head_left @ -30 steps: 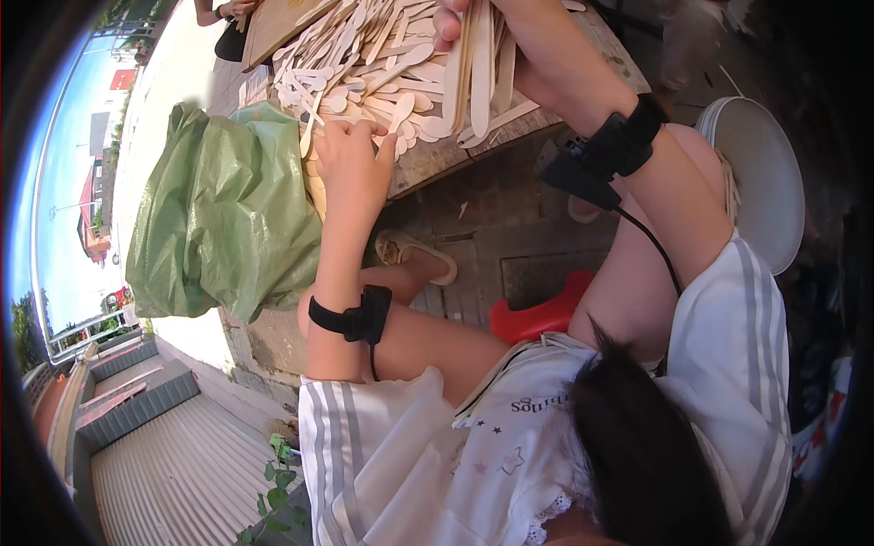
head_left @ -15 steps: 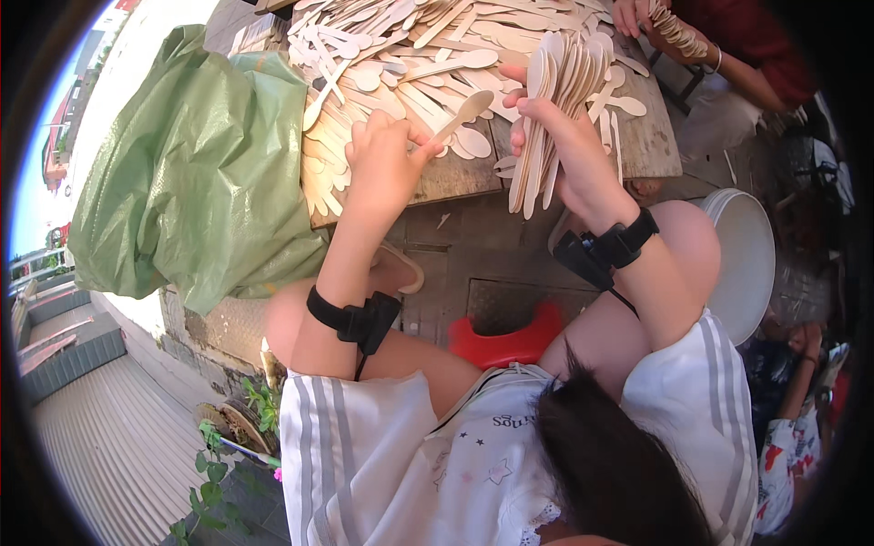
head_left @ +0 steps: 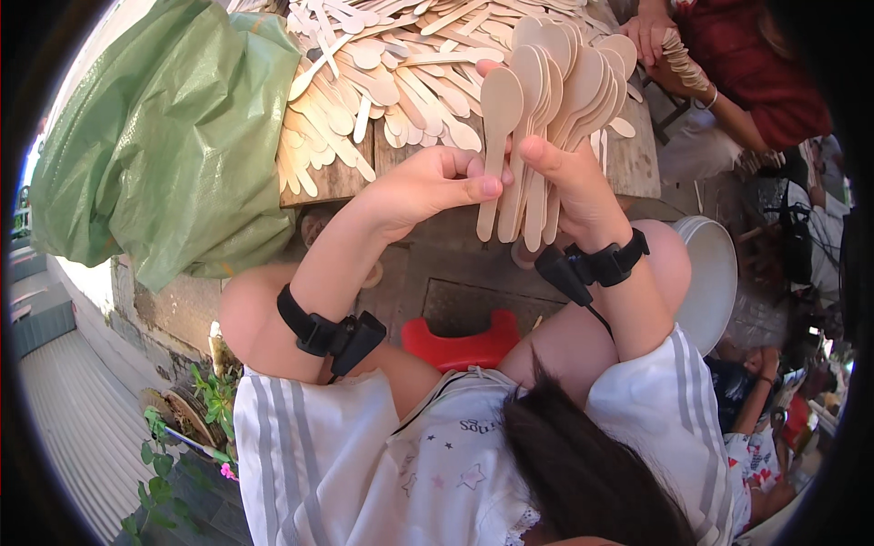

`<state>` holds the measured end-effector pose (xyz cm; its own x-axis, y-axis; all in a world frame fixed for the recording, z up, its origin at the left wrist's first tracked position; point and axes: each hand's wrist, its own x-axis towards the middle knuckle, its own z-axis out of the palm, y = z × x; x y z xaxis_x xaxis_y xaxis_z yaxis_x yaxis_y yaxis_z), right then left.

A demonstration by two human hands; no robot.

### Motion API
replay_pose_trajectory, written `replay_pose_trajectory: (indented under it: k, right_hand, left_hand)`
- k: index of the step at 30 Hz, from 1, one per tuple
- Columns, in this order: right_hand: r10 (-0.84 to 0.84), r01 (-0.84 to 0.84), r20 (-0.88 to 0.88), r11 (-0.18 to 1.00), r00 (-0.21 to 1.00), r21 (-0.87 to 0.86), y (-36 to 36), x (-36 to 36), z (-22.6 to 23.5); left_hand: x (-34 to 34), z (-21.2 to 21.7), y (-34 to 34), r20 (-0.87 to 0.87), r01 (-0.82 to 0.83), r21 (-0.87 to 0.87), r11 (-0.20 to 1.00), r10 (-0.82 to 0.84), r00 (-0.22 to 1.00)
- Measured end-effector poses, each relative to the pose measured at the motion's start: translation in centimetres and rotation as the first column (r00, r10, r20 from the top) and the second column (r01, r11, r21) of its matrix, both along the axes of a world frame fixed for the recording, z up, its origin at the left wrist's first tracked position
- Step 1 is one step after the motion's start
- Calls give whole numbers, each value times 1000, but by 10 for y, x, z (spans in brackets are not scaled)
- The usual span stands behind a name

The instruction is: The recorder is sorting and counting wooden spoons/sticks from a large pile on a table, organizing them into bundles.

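Head view. We see the right hand (head_left: 572, 187) closed around the handles of a spoon bundle (head_left: 546, 109), a fan of pale wooden spoons held upright, bowls up, just above the near edge of the table (head_left: 628, 164). The left hand (head_left: 428, 182) is curled beside the bundle; its thumb and forefinger pinch the handle of the leftmost spoon. Both hands hang in front of the table's near edge, over the person's knees.

On the table, behind the bundle, lies a loose spoon pile (head_left: 382, 82) that covers most of the boards and overhangs the edge at the left. Left of the table, touching the pile, we see a green sack (head_left: 173, 136). Below the table, between the knees, sits a red stool (head_left: 460, 341). Right of the table, past the right knee, stands a white bucket (head_left: 715, 282). At the table's far right corner, a co-worker's hand (head_left: 648, 32) holds a second stack of spoons. The bundle hides part of the pile behind it.
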<state>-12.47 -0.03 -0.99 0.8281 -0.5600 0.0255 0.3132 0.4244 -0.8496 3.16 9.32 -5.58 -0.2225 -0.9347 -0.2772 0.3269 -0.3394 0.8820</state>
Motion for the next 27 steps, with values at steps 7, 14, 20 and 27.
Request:
replay_pose_trajectory:
  k: [7, 14, 20, 27]
  right_hand:
    - [-83, 29, -265, 979, 961, -203, 6, -2, -5]
    - [-237, 215, -269, 970, 934, -110, 1, -2, -11]
    - [-232, 220, -254, 973, 939, -77, 6, 3, -10]
    - [-207, 204, -171, 978, 963, -38, 2, 4, -20]
  left_hand:
    - [7, 11, 3, 230, 10, 82, 997, -29, 973]
    - [70, 15, 13, 861, -106, -477, 872, 440, -255]
    - [79, -13, -8, 674, 311, -531, 788, 615, -409]
    - [85, -18, -21, 664, 292, -565, 772, 635, -394]
